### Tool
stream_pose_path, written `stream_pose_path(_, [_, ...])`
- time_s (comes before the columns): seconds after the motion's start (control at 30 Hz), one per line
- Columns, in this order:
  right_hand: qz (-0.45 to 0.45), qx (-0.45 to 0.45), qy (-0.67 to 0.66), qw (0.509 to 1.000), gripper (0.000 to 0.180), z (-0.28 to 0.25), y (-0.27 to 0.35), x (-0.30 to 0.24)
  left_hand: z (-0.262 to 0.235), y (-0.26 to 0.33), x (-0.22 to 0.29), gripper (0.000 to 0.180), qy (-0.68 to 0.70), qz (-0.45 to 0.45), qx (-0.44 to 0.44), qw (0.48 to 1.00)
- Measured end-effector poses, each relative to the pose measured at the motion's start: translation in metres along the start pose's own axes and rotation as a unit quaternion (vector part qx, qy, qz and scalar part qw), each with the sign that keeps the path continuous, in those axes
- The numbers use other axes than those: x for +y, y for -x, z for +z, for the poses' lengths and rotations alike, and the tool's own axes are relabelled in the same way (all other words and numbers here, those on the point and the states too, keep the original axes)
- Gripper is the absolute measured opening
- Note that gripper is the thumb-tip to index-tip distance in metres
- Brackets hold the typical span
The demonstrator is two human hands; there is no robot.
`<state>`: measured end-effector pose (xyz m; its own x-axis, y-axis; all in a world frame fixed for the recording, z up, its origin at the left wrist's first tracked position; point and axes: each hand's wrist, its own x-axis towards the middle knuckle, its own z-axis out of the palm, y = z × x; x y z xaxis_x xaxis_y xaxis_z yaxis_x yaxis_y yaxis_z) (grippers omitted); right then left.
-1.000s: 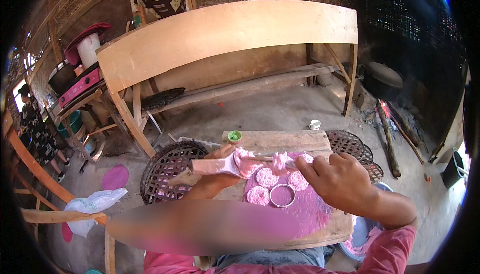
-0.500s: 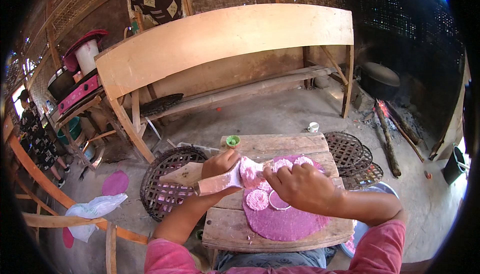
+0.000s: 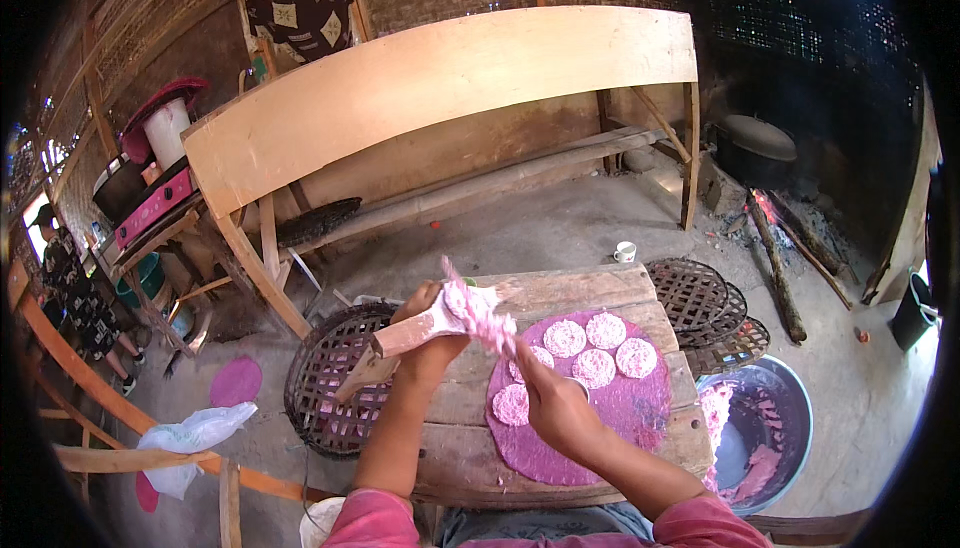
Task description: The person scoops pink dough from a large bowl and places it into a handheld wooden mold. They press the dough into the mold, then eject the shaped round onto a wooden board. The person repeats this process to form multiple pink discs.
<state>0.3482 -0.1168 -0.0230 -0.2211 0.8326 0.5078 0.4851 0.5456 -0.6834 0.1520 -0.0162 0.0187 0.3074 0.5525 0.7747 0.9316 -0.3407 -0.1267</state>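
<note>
My left hand (image 3: 436, 356) is closed around a flat wooden paddle (image 3: 408, 334), raised over the left part of the low wooden table. Sticky pink shredded mixture (image 3: 472, 310) clings to the paddle's end. My right hand (image 3: 562, 413) is closed, its fingertips against the lower side of that mixture; whatever it grips is hidden. Beneath it lies a round purple sheet (image 3: 560, 456) bearing several flat pink discs (image 3: 594, 368). A white ring partly shows behind my right hand.
The plank table (image 3: 455, 463) stands before me. A blue-grey basin (image 3: 800, 433) with pink mixture is at its right, and woven trays (image 3: 690, 298) lie beyond. Another woven tray (image 3: 335, 388) sits left. A white cup (image 3: 625, 251) stands behind; a wood fire (image 3: 765, 210) burns far right.
My right hand has moved down and toward me, uncovering more pink discs. The paddle and mixture have shifted slightly up and left. More of the basin shows.
</note>
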Motion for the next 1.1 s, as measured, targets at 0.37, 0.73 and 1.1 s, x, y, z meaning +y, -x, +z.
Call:
stream_pose_path(0.37, [0.167, -0.069, -0.191, 0.965, 0.041, -0.014, 0.000, 0.026, 0.009, 0.003, 0.008, 0.037, 0.081, -0.048, 0.020, 0.995])
stream_pose_path(0.73, [0.291, 0.151, -0.089, 0.940, 0.029, -0.175, 0.093, 0.036, 0.027, 0.038, -0.056, 0.025, 0.092, -0.051, -0.017, 0.994])
stream_pose_path(1.1, [0.643, -0.262, 0.384, 0.609, 0.036, -0.168, 0.305, 0.200, -0.079, 0.068, -0.156, 0.036, 0.700, -0.110, 0.310, 0.634])
